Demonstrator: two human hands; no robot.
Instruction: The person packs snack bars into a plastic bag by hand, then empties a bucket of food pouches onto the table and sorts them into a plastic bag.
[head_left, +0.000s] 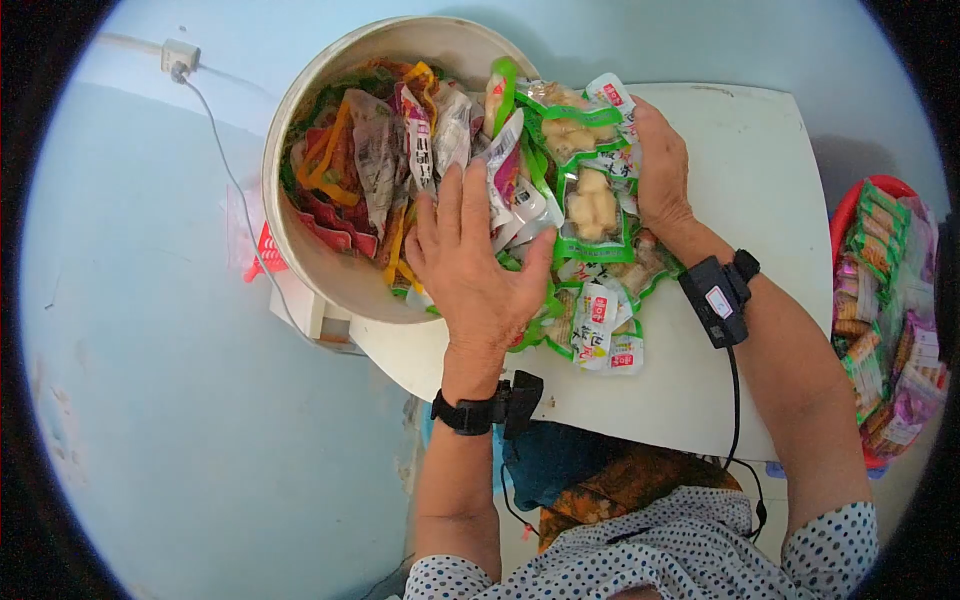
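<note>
A round white bucket leans on its side with its mouth toward me, full of packaged snacks. My left hand lies with fingers spread over white and purple snack packets at the mouth's right side. Against the right of the pile, my right hand is cupped round several green-edged clear snack packets with pale pieces inside; its fingertips are partly hidden. More white and green packets lie on the table below them. Deeper in the bucket are red and orange-edged packets.
The white table has a rounded edge. At the far right stands a red basket of packaged snacks. A socket plug with a hanging cable is on the wall at left. Cables run down from both wrist devices.
</note>
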